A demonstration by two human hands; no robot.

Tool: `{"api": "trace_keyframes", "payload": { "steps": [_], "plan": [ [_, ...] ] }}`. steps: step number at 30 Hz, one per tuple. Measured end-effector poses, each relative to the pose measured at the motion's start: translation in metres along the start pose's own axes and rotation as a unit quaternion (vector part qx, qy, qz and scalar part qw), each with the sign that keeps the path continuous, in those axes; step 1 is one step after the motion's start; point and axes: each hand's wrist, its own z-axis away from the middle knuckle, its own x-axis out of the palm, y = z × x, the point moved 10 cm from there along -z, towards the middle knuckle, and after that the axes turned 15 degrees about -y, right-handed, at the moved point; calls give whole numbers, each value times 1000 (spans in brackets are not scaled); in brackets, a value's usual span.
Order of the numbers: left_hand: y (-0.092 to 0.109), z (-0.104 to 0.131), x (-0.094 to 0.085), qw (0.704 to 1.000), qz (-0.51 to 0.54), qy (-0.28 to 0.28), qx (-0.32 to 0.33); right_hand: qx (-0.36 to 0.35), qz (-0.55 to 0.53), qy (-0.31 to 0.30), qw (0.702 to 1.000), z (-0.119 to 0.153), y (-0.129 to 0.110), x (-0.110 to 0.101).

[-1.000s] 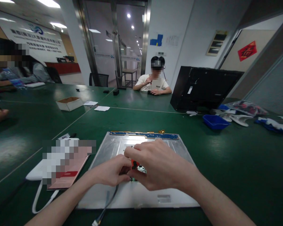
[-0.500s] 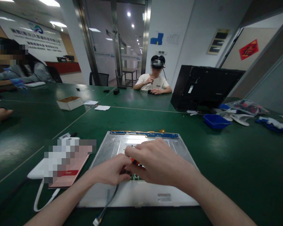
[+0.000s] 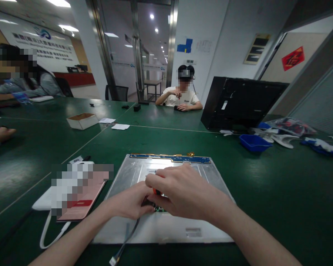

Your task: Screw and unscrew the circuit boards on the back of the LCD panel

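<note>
A silver metal panel [image 3: 166, 229] lies flat before me, with a blue circuit strip [image 3: 166, 158] along its far edge. My right hand [image 3: 183, 188] is closed round a small red-orange object [image 3: 157, 191], mostly covered by the fingers. Left of it, my left hand [image 3: 133, 199] is closed at the panel's middle; what its fingertips hold is hidden. A bit of green circuit board [image 3: 160, 209] shows under both hands. From below my left hand a dark cable [image 3: 131, 233] runs over the panel's near edge, ending in a white connector [image 3: 113, 261].
Left of the panel lie a pink booklet [image 3: 83, 207] and a white device with a white cable [image 3: 45, 232]. Farther off are a small box [image 3: 82, 121], a black monitor [image 3: 238, 103] and a blue tray [image 3: 255, 143]. People sit across and at left.
My right hand has shifted very slightly left, and its fingers cover more of the red-orange object. My left hand has barely moved.
</note>
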Motion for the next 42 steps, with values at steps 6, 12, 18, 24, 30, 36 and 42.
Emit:
{"api": "trace_keyframes", "payload": {
  "steps": [6, 12, 18, 24, 30, 36, 42],
  "plan": [
    [1, 0, -1, 1000, 7, 4, 4, 2, 1, 10, 1000, -1, 2, -1],
    [-1, 0, 1, 1000, 14, -3, 0, 4, -3, 5, 1000, 1, 2, 0],
    [-3, -1, 2, 1000, 10, -7, 8, -2, 0, 2, 1000, 0, -1, 1],
    [-7, -1, 4, 1000, 1, -10, 0, 2, -3, -3, 1000, 1, 0, 1],
    [-11, -2, 7, 999, 14, -29, -14, 24, 2, -3, 1000, -2, 3, 5],
    [-16, -1, 8, 999, 33, -33, -26, 16, -18, -8, 1000, 0, 2, 3],
    [-10, -2, 5, 998, 35, -35, -25, 20, -7, 0, 1000, -3, 4, 5]
  ]
}}
